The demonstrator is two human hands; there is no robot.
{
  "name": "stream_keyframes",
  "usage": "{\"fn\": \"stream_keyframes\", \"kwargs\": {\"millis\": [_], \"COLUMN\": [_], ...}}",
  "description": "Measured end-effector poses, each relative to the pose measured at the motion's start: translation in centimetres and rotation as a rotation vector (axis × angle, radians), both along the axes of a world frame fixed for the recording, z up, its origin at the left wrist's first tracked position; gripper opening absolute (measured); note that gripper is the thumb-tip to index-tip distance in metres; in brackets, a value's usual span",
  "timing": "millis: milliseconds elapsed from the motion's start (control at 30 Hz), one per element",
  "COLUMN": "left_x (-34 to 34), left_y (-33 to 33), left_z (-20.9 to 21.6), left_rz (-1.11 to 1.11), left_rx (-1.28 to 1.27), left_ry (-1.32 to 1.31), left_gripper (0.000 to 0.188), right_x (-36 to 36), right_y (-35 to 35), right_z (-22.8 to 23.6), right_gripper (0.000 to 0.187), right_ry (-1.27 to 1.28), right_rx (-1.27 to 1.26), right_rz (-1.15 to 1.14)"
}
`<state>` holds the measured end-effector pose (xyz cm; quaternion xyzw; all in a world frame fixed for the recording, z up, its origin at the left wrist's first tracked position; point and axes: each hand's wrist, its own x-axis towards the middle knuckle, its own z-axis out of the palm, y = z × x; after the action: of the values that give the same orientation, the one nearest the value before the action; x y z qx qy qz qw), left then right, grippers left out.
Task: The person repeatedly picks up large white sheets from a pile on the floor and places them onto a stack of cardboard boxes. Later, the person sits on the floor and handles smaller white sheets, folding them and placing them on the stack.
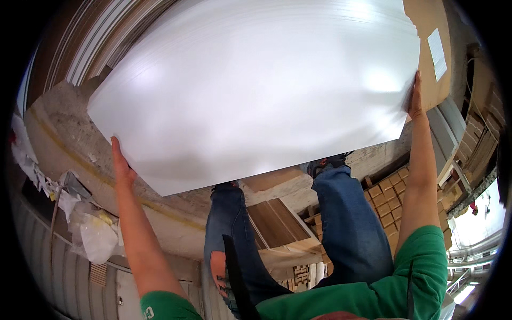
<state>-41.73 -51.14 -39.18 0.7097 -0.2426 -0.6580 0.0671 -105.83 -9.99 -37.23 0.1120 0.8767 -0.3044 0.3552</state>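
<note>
A large stack of glossy white sheets (pixel 256 101) with cut-off corners spreads out in front of me, its layered edges showing at the far left and the far right. My left hand (pixel 122 161) grips the slanted near-left edge, its thumb uppermost and the other fingers hidden by the sheets. On the right side, my right hand (pixel 416 100) is pressed to the edge, its fingers partly out of sight. Both arms reach forward and apart. How many sheets the hands hold cannot be made out.
Brown cardboard with a white label (pixel 437 54) lies beyond the right edge. Long stacked boards (pixel 88 40) stand at the far left. Several small brown boxes (pixel 386 197) are piled behind my legs, beside a brown panel (pixel 280 224). Clear plastic bags (pixel 98 234) hang at the left.
</note>
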Motion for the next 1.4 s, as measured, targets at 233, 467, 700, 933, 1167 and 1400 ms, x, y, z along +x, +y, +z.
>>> {"fn": "stream_keyframes", "kwargs": {"millis": [233,467,700,933,1167,1400], "left_x": [-0.6,0.2,-0.5,-0.2,-1.7,-0.4], "left_y": [-0.5,0.7,0.6,-0.4,-1.1,-0.7], "left_z": [0.5,0.9,1.6,1.5,1.1,5.0], "left_rz": [0.021,-0.021,0.002,-0.043,-0.015,-0.032], "left_rx": [-0.046,-0.061,-0.038,-0.002,-0.067,-0.063], "left_ry": [0.007,0.000,0.060,-0.027,-0.058,0.056], "left_gripper": [0.079,0.080,0.076,0.080,0.083,0.082], "right_x": [2.4,5.1,6.9,2.8,3.0,5.2], "right_y": [0.6,0.6,3.5,2.9,0.6,-2.3], "right_z": [2.2,4.8,3.1,3.3,1.0,7.3], "right_gripper": [0.095,0.096,0.100,0.105,0.090,0.086], "right_ry": [0.041,0.041,-0.034,-0.411,-0.012,0.047], "right_rx": [0.003,0.058,0.042,-0.108,-0.095,0.049], "right_rz": [0.006,-0.041,-0.084,-0.127,-0.016,0.014]}}
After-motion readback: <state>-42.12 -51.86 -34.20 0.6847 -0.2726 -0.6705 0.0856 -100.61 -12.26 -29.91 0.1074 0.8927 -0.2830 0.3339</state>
